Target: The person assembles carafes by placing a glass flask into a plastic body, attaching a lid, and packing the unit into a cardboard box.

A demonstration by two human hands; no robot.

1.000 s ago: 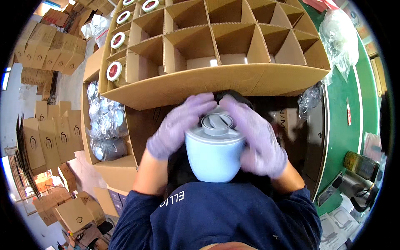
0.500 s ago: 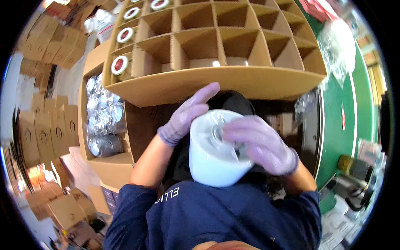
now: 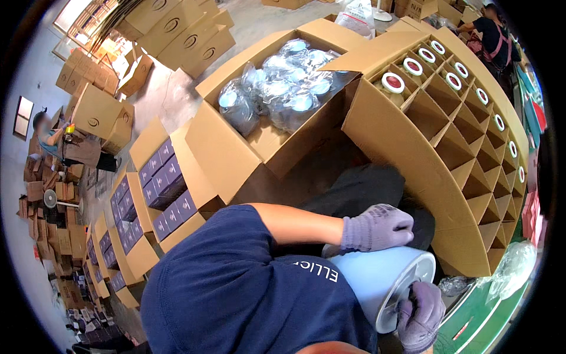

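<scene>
A wide pale-blue cylinder (image 3: 370, 278) with a recessed, rimmed end lies tilted across my lap, that end facing right. I cannot tell what it is. My left hand (image 3: 380, 228), in a purple-grey glove, rests knuckles out against its upper side with the fingers curled in; whatever is inside them is hidden. At the recessed end, my right hand (image 3: 421, 315), gloved alike, has its fingers bent over the lower rim and into the recess. What those fingers pinch does not show. In front stands a divided carton (image 3: 415, 180), where several white-rimmed jars with red tops (image 3: 393, 82) fill some cells.
Left of the divided carton, an open box (image 3: 253, 144) holds bagged items with pale-blue round ends (image 3: 302, 101). Cartons of dark purple boxes (image 3: 165, 177) line the left. A green table (image 3: 492, 315) with clear plastic bags (image 3: 514, 268) is at right. Two people work farther off.
My view has swung left and the cylinder has tipped onto its side. My left hand has gone from stretched fingers to a fist; my right hand has curled at the recessed end.
</scene>
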